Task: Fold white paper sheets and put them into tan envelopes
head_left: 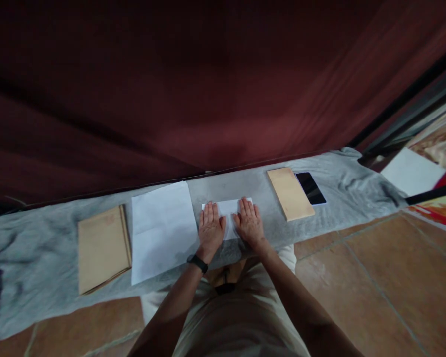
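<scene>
A small white sheet of paper point(229, 207), seemingly folded, lies on the grey cloth in front of me. My left hand point(211, 229) rests flat on its left part, fingers stretched forward. On its right part my right hand point(250, 223) lies flat too, fingers out and thumb turned inward. Both palms cover much of the paper, so its side edges are partly hidden. Just left of my left hand are large white sheets of paper point(161, 230). A dark band point(197, 264) circles my left wrist.
Brown envelopes point(104, 248) lie stacked at the far left of the grey cloth point(241, 186). To the right are a tan envelope point(290, 193) and a phone point(310, 188) beside it. A dark red curtain point(223, 109) hangs behind. Below is the tiled floor point(375, 277).
</scene>
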Demonstrator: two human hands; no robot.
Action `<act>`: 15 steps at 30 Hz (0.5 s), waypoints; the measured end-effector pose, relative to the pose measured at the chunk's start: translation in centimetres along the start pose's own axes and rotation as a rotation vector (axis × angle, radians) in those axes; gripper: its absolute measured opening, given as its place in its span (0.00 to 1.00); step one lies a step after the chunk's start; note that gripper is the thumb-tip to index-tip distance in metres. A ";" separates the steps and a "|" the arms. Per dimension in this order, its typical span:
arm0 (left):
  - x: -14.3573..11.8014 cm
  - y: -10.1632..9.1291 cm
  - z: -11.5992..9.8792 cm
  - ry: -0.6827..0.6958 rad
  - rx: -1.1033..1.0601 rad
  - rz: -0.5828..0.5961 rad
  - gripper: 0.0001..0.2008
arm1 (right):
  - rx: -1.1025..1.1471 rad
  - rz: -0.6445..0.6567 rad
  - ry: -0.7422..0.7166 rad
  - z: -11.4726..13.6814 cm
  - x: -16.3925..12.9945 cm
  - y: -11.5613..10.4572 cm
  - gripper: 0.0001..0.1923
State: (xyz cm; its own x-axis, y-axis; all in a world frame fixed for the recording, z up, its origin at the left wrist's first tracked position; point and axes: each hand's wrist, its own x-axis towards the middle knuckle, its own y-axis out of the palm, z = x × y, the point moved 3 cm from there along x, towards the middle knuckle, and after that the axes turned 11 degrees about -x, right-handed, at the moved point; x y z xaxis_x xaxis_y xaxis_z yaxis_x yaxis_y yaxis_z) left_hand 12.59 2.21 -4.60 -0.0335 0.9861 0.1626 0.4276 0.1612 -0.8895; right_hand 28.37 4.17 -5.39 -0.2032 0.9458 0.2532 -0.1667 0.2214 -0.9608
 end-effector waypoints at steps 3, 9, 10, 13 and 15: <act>-0.3 0.1 0.2 -0.032 -0.028 -0.038 0.33 | -0.033 -0.024 0.004 -1.2 -0.4 -0.1 0.33; -0.5 0.3 0.1 -0.041 -0.041 -0.063 0.34 | -0.075 -0.055 0.033 -3.6 -1.5 -0.4 0.33; -0.5 0.3 0.2 -0.044 -0.042 -0.067 0.33 | -0.079 -0.059 0.037 -4.0 -1.7 -0.5 0.33; -0.4 0.1 0.1 -0.048 -0.035 -0.070 0.33 | -0.075 -0.075 0.046 -4.8 -2.0 -0.8 0.32; -0.4 0.0 -0.2 -0.021 -0.013 -0.066 0.32 | -0.053 -0.090 0.058 -5.0 -1.7 -1.1 0.31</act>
State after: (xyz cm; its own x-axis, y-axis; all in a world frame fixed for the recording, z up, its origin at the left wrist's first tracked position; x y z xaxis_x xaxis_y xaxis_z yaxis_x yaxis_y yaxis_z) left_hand 12.79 1.82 -4.53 -0.0805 0.9741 0.2115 0.4355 0.2252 -0.8716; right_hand 33.71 3.45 -5.29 -0.1337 0.9334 0.3330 -0.1306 0.3165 -0.9396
